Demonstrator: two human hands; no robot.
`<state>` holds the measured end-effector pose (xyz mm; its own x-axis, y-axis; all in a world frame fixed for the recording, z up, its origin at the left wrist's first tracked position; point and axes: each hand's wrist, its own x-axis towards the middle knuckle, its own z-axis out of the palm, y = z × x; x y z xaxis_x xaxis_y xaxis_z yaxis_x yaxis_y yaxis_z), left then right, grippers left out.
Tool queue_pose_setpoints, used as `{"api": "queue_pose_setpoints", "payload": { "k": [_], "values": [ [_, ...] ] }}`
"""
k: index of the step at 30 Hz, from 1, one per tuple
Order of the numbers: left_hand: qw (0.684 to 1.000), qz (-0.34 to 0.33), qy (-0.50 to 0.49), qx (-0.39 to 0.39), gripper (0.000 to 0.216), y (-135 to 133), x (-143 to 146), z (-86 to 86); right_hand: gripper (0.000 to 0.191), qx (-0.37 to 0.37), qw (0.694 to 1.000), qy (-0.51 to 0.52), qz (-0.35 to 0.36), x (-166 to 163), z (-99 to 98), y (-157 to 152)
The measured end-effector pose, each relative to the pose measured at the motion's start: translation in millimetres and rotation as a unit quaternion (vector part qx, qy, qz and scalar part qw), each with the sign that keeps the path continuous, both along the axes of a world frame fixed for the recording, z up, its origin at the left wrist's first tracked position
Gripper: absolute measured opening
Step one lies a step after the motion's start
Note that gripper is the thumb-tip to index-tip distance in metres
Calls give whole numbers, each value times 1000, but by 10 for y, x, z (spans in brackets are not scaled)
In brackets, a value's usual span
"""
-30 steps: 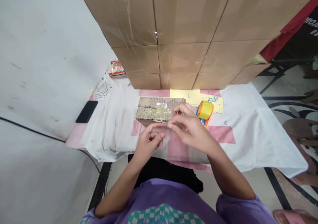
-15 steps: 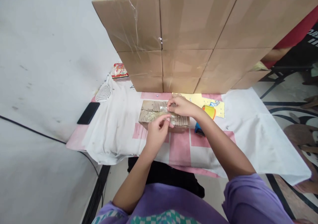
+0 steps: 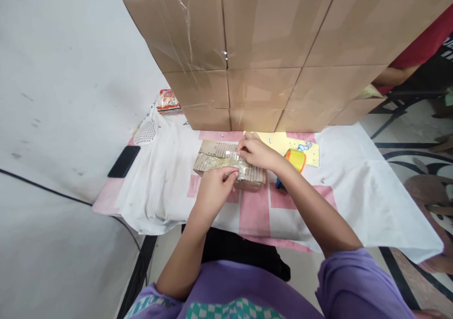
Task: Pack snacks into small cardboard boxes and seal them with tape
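A small brown cardboard box (image 3: pixel 205 162) with ridged, corrugated strips on top lies on the cloth in front of me. Shiny clear tape (image 3: pixel 230 162) runs along its upper face. My left hand (image 3: pixel 215 187) is at the near side of the box, thumb and forefinger pinched together on the tape. From the right my right hand (image 3: pixel 257 152) reaches over the far part of the top, its fingers also closed at the tape. To the right of the box, partly hidden by my right forearm, is a yellow-orange tape roll (image 3: pixel 296 157) with a blue dispenser (image 3: pixel 280 186).
Stacked cardboard cartons (image 3: pixel 264 40) form a wall behind the box. At the left are a black phone (image 3: pixel 123 161), a white perforated scoop (image 3: pixel 146 132) and a red packet (image 3: pixel 168 101). Another person's arm (image 3: pixel 396 76) shows at the far right, behind the cartons.
The small box has shifted slightly left and turned a little. My left hand has moved left and its fingers are lower against the box. My right hand stays almost in place.
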<state>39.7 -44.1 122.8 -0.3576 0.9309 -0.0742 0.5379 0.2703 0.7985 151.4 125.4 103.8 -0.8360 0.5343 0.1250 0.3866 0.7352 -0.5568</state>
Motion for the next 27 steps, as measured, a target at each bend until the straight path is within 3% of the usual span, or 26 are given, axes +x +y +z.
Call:
{"api": "queue_pose_setpoints", "payload": {
  "k": [5, 8, 11, 13, 16, 19, 23, 27],
  "values": [
    [998, 3, 62, -23, 25, -59, 0, -28, 8, 23, 1000, -12, -16, 13, 2, -46],
    [993, 2, 112, -40, 29, -114, 32, -80, 8, 73, 994, -3, -77, 0, 14, -103],
    [986, -4, 163, -46, 35, -156, 60, -142, 39, 139, 974, 56, -171, 21, -14, -67],
    [982, -13, 183, -36, 36, -171, 61, -216, 48, 153, 962, 83, -208, 143, -63, 46],
    [979, -18, 203, 10, 33, -191, 31, -404, 24, 122, 950, 117, -264, 598, -184, 269],
    [975, -22, 208, 72, 35, -236, -19, -652, 8, 92, 913, 173, -357, 1291, -374, 417],
    [971, -39, 212, 106, 42, -313, -84, -915, 13, 85, 873, 158, -453, 2082, -707, 522],
    [973, -49, 211, 74, 48, -314, -83, -1001, 23, 31, 873, 99, -476, 2331, -982, 758]
  ]
}}
